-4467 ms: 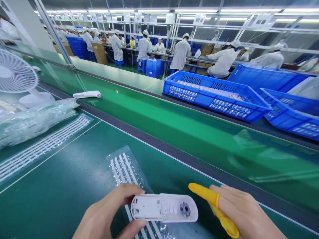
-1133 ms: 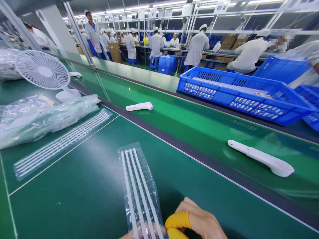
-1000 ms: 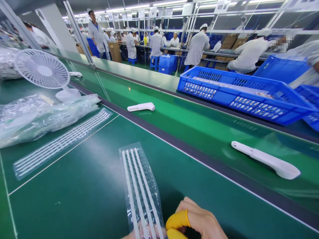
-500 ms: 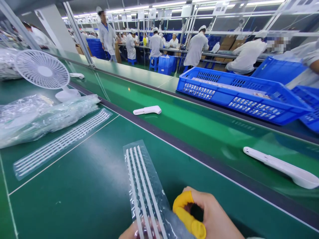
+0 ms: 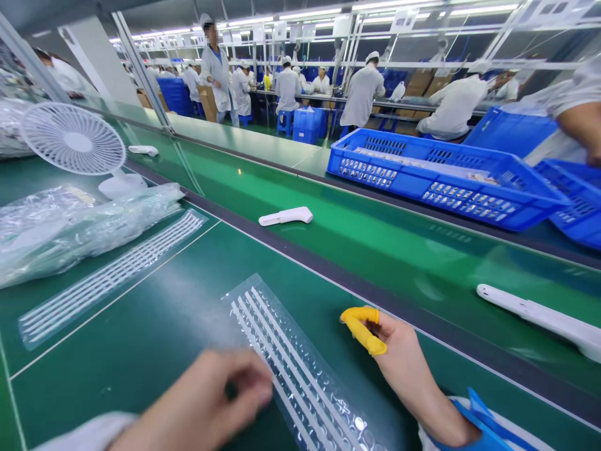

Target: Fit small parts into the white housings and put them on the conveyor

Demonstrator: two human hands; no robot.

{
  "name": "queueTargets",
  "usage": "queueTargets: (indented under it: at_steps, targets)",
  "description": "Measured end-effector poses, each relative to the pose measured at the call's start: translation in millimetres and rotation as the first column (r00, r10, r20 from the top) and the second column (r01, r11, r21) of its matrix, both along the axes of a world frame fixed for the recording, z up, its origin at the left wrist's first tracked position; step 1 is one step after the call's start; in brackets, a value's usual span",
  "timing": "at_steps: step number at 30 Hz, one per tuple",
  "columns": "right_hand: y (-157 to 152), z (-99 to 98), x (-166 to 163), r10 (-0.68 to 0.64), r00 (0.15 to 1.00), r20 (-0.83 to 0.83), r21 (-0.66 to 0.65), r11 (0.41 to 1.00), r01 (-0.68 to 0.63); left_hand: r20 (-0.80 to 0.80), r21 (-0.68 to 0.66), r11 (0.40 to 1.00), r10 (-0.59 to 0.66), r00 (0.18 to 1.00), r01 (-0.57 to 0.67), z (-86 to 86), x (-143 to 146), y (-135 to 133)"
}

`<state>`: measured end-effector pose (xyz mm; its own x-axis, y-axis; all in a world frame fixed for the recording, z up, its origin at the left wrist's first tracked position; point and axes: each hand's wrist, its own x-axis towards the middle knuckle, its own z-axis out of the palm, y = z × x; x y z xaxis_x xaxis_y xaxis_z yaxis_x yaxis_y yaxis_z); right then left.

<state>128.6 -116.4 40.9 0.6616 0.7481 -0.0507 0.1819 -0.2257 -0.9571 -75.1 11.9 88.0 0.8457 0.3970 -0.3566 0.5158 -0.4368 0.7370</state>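
My right hand wears yellow finger cots on its thumb and forefinger. They pinch a small, round, clear piece, mostly covered by the fingertips. Beneath and left of that hand, a clear plastic sheet lies on the green table, with white strips and rows of small clear rounds. My left hand, blurred, hovers at the sheet's left edge. Its bare fingers curl loosely, a gap shows between thumb and forefinger, and nothing is seen in them.
A similar strip sheet lies left, beside plastic bags and a white fan. White handle-shaped parts sit on the green belt. Beyond it stands a blue crate. People in white coats work behind; an arm reaches in at right.
My left hand has let go of the sheet, which now lies lower on the table, and moved left. My right hand has moved up and away from the sheet, fingertips pinched.
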Motion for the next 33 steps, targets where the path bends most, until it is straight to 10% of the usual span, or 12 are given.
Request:
queueTargets:
  at_steps: [3, 11, 17, 24, 28, 33]
  targets:
    - [1, -5.2, 5, -0.013, 1.000, -0.005, 0.030, 0.999, 0.013, 0.152, 0.454, 0.882, 0.067, 0.986, -0.130, -5.0, 42, 49]
    - [-1, -12.8, 10, -0.005, 1.000, 0.013, 0.078, 0.997, 0.004, 0.297, 0.692, 0.646, 0.151, 0.943, -0.322, -44.9, 143, 124]
    - [0, -13.9, 9, -0.021, 1.000, 0.017, 0.083, 0.996, 0.019, 0.391, 0.667, 0.667, 0.066, 0.918, -0.332, -48.9, 146, 124]
    - [-12, 24.6, 30, -0.225, 0.951, 0.210, 0.159, 0.968, 0.194, 0.604, 0.581, 0.770, -0.188, 0.775, -0.265, -26.3, 84, 59]
    - [-21, 45.6, 34, 0.064, 0.886, 0.459, -0.051, 0.998, -0.046, 0.613, 0.506, 0.845, -0.209, 0.762, -0.176, -32.0, 53, 19]
    - [-25, 40.5, 20, 0.413, 0.697, 0.586, -0.366, 0.902, -0.227, 0.605, 0.508, 0.838, -0.186, 0.774, -0.196, -36.2, 41, -6]
